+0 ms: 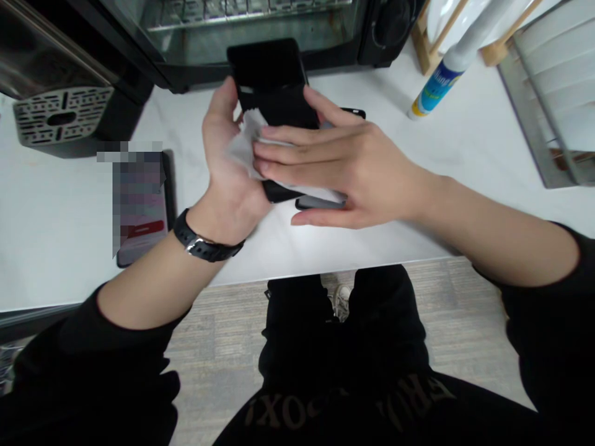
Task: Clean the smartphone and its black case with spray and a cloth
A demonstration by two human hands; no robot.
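Observation:
My left hand (227, 167) holds a black smartphone (274, 74) from beneath, its dark glossy screen facing up and the thumb along its left edge. My right hand (344, 161) lies across the lower part of the phone with the fingers together, pressing a white tissue (248, 139) against the screen. The tissue sticks out past the fingertips and under the palm. Partly hidden below my right hand, another dark-edged flat object (320, 202) rests on the white counter (223, 254). A black watch strap circles my left wrist.
Behind the phone stands a black toaster oven (260, 37). At left are a machine with a slotted drip tray (65, 114) and a second phone (144, 210), partly pixelated. A white-and-blue spray can (439, 87), wooden rack (425, 52) and metal-framed dish rack (525, 118) occupy the right.

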